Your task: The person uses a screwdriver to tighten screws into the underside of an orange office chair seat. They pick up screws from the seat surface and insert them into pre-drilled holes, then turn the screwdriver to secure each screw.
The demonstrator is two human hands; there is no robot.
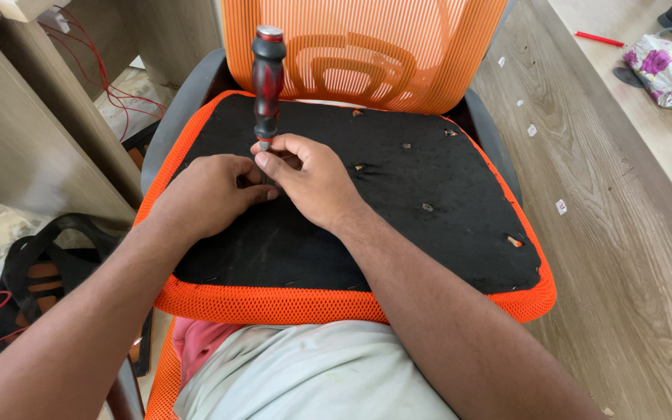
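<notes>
Orange mesh edges the upturned chair seat, which lies across the person's lap with its black fabric underside facing up. Behind it stands an orange mesh backrest. A wooden tabletop runs along the right side; on it lie small white scraps, a red pen and a flower-printed plastic bag, whose contents cannot be made out. A second black chair frame lies on the floor at the left, with red wires beside it.

Several small fittings and holes dot the black underside to the right of the hands.

A screwdriver with a red and black handle stands upright near the seat's rear left area, its tip down at the fabric. The right hand has its fingers closed around the lower shaft just under the handle. The left hand lies against the right, its fingers curled together at the tip; what they pinch there is hidden.
</notes>
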